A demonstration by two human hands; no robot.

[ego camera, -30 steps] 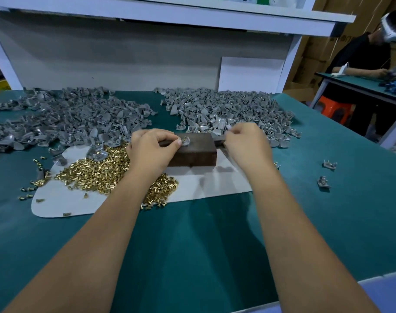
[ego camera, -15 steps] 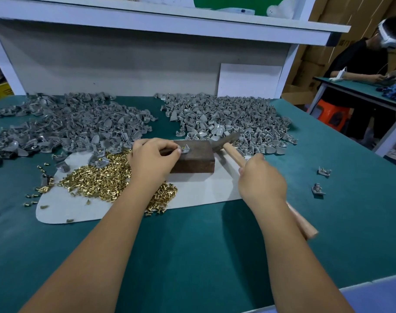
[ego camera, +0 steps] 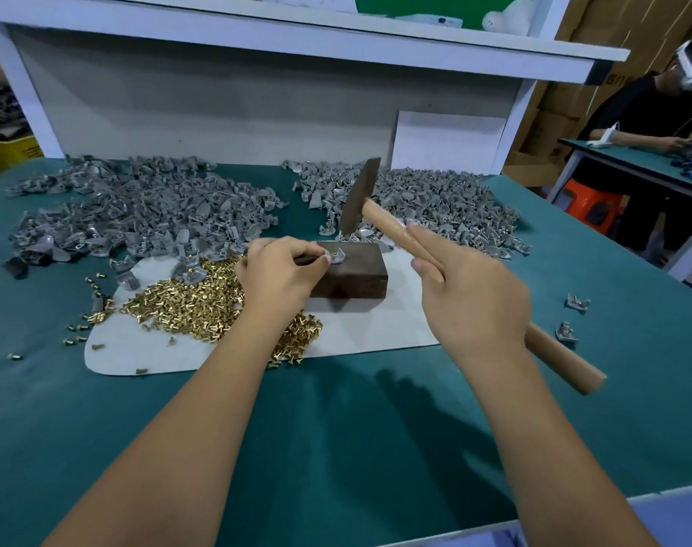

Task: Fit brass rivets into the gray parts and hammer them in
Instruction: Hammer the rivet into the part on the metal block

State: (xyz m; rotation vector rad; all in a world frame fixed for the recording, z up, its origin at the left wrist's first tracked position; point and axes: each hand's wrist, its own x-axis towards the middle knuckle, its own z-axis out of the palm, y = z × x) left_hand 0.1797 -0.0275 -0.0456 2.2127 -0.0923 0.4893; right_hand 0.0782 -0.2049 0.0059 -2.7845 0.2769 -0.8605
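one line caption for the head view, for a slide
Left hand steadies a gray part on the block while the right hand raises the hammer.

Small assembly workshop, piecework bench setup.

Desk [ego camera: 336, 448] w/ teal felt-like cover carries two big heaps of gray parts [ego camera: 139, 215], a pile of brass rivets [ego camera: 186, 302] on a white mat [ego camera: 376, 329], and a dark block [ego camera: 352, 270] as anvil; a wood-handled hammer [ego camera: 376, 215] is raised over it. White shelf [ego camera: 297, 29] & back panel frame the station. At right, a second person [ego camera: 652, 124] sits at a matching teal desk, orange stool [ego camera: 585, 201] under it, stacked cardboard boxes [ego camera: 565, 104] behind. A yellow bin [ego camera: 5, 152] stands far left.
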